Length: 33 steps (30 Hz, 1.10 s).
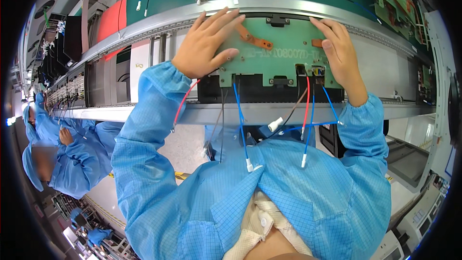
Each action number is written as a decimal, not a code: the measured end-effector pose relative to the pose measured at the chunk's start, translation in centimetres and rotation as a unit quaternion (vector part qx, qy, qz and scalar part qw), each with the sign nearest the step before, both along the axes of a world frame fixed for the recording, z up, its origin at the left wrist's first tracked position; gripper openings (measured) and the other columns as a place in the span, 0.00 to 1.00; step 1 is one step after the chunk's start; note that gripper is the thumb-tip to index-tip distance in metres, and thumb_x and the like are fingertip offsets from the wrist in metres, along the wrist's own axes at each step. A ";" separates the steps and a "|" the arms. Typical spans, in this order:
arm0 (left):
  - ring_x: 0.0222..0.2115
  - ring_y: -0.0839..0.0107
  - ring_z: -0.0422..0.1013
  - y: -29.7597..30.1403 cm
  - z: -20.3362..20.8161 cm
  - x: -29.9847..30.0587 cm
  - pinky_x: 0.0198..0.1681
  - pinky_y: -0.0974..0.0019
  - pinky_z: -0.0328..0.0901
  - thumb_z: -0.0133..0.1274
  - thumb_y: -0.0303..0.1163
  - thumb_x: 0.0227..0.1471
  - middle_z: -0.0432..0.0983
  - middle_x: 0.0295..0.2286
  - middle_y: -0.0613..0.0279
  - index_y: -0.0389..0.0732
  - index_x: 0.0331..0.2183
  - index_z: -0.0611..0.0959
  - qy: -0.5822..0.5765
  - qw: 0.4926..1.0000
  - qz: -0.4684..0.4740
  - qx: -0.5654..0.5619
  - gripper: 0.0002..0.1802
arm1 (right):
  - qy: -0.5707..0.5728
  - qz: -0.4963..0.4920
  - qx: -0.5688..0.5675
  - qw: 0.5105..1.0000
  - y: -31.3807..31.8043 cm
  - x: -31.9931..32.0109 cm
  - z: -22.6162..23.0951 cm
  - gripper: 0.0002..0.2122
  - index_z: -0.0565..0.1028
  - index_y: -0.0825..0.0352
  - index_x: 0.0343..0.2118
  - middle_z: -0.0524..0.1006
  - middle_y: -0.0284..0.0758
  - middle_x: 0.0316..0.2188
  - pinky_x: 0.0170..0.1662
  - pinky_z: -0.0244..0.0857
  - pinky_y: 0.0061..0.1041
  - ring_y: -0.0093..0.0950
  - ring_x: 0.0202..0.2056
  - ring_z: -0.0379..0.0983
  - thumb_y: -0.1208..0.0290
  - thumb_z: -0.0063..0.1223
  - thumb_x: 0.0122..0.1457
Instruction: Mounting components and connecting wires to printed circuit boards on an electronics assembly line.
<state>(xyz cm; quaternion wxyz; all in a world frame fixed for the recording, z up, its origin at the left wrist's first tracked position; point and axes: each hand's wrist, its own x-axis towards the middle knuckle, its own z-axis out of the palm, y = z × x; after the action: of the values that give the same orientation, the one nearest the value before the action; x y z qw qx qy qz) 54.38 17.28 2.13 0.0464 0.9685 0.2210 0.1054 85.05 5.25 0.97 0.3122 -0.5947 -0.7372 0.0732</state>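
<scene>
Spreading over the left end of the green board [269, 62], the left hand [206, 44] has a wide-open grip; the right hand [342, 58] curves loosely, unclosed, at the right end. The board lies on a black tray [208, 92] between metal rails [207, 113].

blue grid-checked smock [293, 188]; 2 gathered cuffs [166, 76]; cream inner collar [243, 228]; 1 white button [263, 222]

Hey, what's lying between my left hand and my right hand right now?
In the head view, a green board lies between the left hand and the right hand, with an angled orange strip on its face.
</scene>
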 end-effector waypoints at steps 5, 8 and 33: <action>0.57 0.55 0.53 0.3 1.5 0.4 0.59 0.48 0.44 0.44 0.50 0.50 0.58 0.55 0.57 0.48 0.57 0.61 -0.010 1.000 0.000 -0.004 0.34 | 0.016 -0.020 -0.025 0.999 0.2 -0.2 1.6 0.24 0.69 0.66 0.50 0.67 0.43 0.46 0.53 0.53 0.32 0.41 0.49 0.61 0.53 0.29 0.62; 0.53 0.55 0.57 1.8 2.9 1.5 0.59 0.48 0.45 0.44 0.50 0.49 0.60 0.53 0.55 0.46 0.57 0.62 -0.009 0.999 0.008 -0.034 0.35 | 0.007 -0.030 -0.037 0.999 1.8 0.7 3.0 0.23 0.70 0.66 0.50 0.67 0.43 0.46 0.53 0.53 0.33 0.41 0.49 0.62 0.55 0.31 0.62; 0.60 0.54 0.43 4.8 3.7 2.3 0.61 0.44 0.35 0.43 0.52 0.49 0.50 0.59 0.56 0.45 0.59 0.57 0.055 0.995 0.003 -0.087 0.39 | 0.045 -0.029 -0.098 0.994 4.0 2.1 3.4 0.20 0.70 0.64 0.49 0.66 0.36 0.53 0.63 0.29 0.43 0.37 0.60 0.52 0.60 0.29 0.63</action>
<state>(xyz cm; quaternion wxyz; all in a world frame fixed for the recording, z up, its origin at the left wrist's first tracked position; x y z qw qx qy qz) 56.71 22.05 5.85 0.1178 0.9644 0.2344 0.0323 87.13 9.21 4.37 0.2874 -0.6398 -0.6940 0.1624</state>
